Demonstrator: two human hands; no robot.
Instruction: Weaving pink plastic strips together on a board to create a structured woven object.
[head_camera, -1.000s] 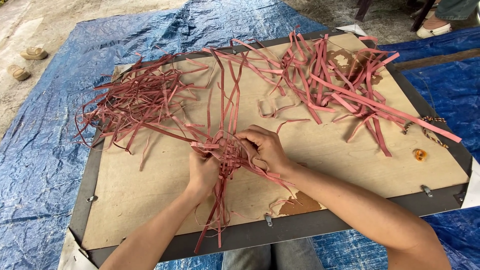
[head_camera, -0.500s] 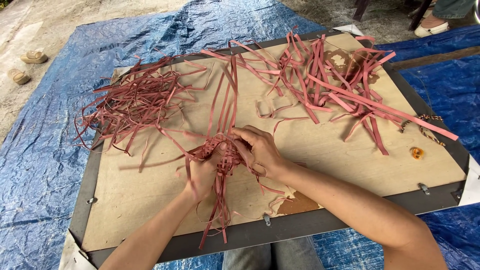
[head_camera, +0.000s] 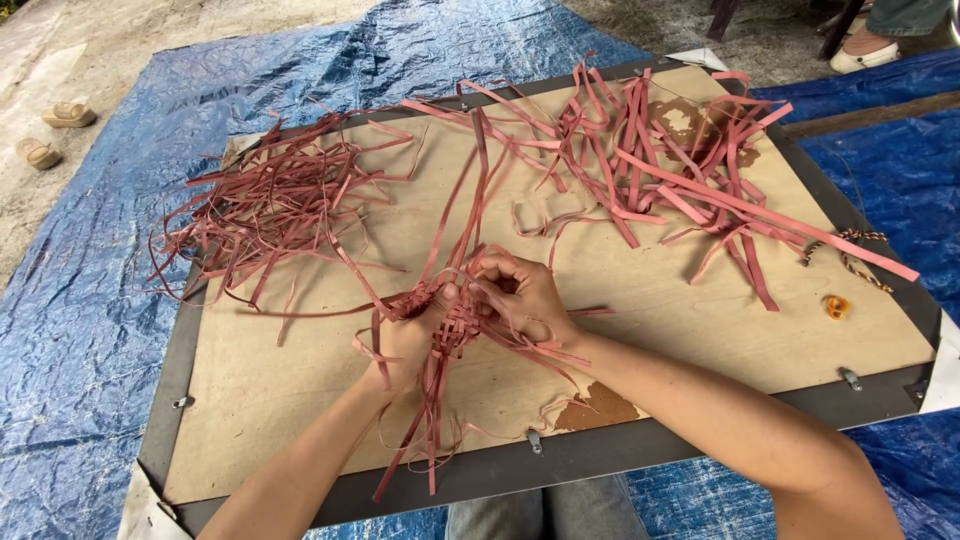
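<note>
My left hand (head_camera: 408, 340) and my right hand (head_camera: 523, 294) are closed together on a small woven piece of reddish-pink strips (head_camera: 452, 330) near the front middle of a brown board (head_camera: 300, 400). Loose strip ends hang from the woven piece toward the board's front edge, and long strips run up from it to the far side. A thin-strip pile (head_camera: 275, 205) lies at the board's left. A pile of wider strips (head_camera: 665, 170) lies at the far right.
The board has a dark frame (head_camera: 600, 455) with metal clips and rests on a blue tarp (head_camera: 70, 340). A small orange object (head_camera: 836, 306) and a braided cord (head_camera: 850, 250) lie at the right edge. Sandals (head_camera: 55, 130) sit on the ground at left; another person's shoe (head_camera: 865, 55) shows at far right.
Both hands have drawn closer together over the woven piece, and the strips rising from it have shifted slightly. The piles have not moved.
</note>
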